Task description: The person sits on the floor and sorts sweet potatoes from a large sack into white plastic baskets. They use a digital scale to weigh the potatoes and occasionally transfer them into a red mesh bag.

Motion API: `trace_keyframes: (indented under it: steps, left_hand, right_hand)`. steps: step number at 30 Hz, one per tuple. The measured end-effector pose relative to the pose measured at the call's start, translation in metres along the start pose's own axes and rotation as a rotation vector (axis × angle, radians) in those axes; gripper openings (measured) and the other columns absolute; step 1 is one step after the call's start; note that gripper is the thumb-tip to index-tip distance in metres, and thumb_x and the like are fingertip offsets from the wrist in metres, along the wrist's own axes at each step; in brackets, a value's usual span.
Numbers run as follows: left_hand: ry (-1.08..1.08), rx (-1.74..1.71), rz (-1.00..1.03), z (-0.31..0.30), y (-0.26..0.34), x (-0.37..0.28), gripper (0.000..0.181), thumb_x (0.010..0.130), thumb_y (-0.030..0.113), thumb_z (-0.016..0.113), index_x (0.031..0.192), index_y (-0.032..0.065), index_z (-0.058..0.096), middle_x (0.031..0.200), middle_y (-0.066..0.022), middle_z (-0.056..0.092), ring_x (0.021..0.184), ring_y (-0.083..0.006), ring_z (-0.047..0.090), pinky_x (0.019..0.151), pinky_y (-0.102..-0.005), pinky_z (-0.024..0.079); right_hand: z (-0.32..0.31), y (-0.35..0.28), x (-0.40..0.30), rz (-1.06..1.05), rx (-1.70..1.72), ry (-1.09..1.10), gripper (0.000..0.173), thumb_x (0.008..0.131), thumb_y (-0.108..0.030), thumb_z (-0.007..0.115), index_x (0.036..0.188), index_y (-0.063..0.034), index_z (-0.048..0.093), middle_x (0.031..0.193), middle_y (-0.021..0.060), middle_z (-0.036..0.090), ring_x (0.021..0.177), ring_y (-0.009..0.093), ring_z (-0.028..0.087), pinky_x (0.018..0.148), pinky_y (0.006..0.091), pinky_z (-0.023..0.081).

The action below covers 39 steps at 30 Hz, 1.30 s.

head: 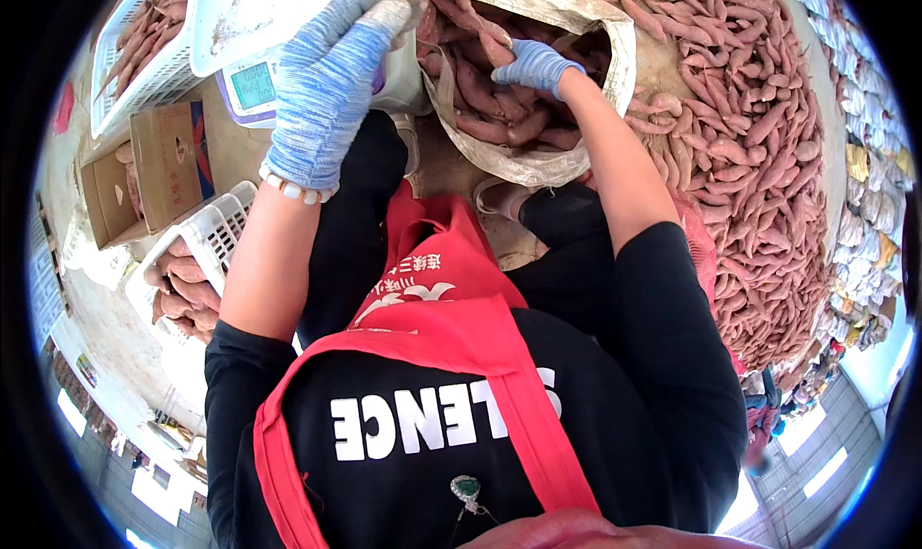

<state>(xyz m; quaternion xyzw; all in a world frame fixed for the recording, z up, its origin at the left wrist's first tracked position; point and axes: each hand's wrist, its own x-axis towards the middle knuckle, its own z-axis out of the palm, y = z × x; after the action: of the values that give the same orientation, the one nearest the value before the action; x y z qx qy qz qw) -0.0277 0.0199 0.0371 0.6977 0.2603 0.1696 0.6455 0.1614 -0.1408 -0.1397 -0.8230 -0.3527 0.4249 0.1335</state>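
My right hand (pixel 536 66), in a blue-and-white knit glove, reaches into an open woven sack (pixel 619 52) and grips a sweet potato (pixel 495 47). More sweet potatoes (pixel 479 88) fill the sack below it. My left hand (pixel 331 81), gloved the same way and with a beaded bracelet at the wrist, is raised beside the sack's left rim. Its fingers are bent, and their tips come close to the rim; whether they pinch it is unclear. Behind that hand lies a white plastic tray (pixel 238 16) above a scale with a lit display (pixel 253 86).
On the right, a large heap of sweet potatoes (pixel 756 160) covers the floor. To the left stand a white crate (pixel 148 91), a cardboard box (pixel 162 167) and a smaller white basket (pixel 223 225), each with sweet potatoes. Filled bags (pixel 868 181) line the far right.
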Motion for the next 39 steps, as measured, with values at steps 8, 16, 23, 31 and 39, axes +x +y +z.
trace_keyframes:
  steps: [8, 16, 23, 31, 39]
  left_hand:
    - [-0.023, -0.061, 0.044, -0.007, -0.003, 0.007, 0.023, 0.086, 0.014, 0.053, 0.099, -0.0013, 0.064, 0.09, -0.0071, 0.065, 0.08, -0.0112, 0.061, 0.075, -0.023, 0.048]
    - [-0.039, -0.018, 0.043, -0.007, 0.0, 0.006, 0.023, 0.088, 0.013, 0.05, 0.099, -0.0022, 0.063, 0.09, -0.0084, 0.066, 0.08, -0.012, 0.061, 0.073, -0.0234, 0.049]
    - [-0.043, -0.024, 0.013, -0.004, 0.001, 0.008, 0.023, 0.088, 0.014, 0.05, 0.097, -0.0023, 0.064, 0.09, -0.0077, 0.065, 0.08, -0.0113, 0.061, 0.073, -0.0231, 0.048]
    - [-0.093, 0.037, -0.1, -0.005, -0.011, 0.008, 0.022, 0.084, 0.02, 0.059, 0.099, 0.005, 0.065, 0.08, 0.0007, 0.062, 0.073, -0.0059, 0.053, 0.064, -0.02, 0.043]
    - [-0.322, 0.395, -0.012, 0.009, -0.025, 0.005, 0.078, 0.071, 0.034, 0.073, 0.131, 0.0015, 0.035, 0.125, -0.0187, 0.046, 0.116, -0.0246, 0.044, 0.093, -0.0326, 0.039]
  right_hand:
    - [-0.042, -0.025, -0.033, 0.031, 0.052, -0.239, 0.045, 0.067, -0.032, 0.069, 0.099, -0.0018, 0.06, 0.089, 0.0117, 0.061, 0.083, 0.022, 0.055, 0.076, 0.0321, 0.043]
    - [0.034, -0.045, 0.06, -0.117, 0.015, 0.43, 0.057, 0.065, -0.044, 0.063, 0.094, 0.004, 0.06, 0.095, 0.023, 0.06, 0.095, 0.036, 0.056, 0.085, 0.0384, 0.044]
    - [0.065, -0.049, 0.079, 0.051, -0.007, 0.525, 0.066, 0.068, -0.049, 0.061, 0.114, -0.003, 0.053, 0.115, 0.0222, 0.053, 0.107, 0.034, 0.051, 0.094, 0.0383, 0.04]
    - [0.066, -0.056, 0.053, 0.02, 0.027, 0.447, 0.044, 0.077, -0.045, 0.053, 0.098, -0.0065, 0.059, 0.098, 0.0189, 0.061, 0.093, 0.034, 0.057, 0.082, 0.0404, 0.045]
    - [-0.019, -0.037, -0.007, 0.016, 1.196, 0.425, 0.038, 0.076, -0.034, 0.062, 0.095, -0.0008, 0.061, 0.081, 0.0157, 0.062, 0.075, 0.024, 0.061, 0.07, 0.0324, 0.05]
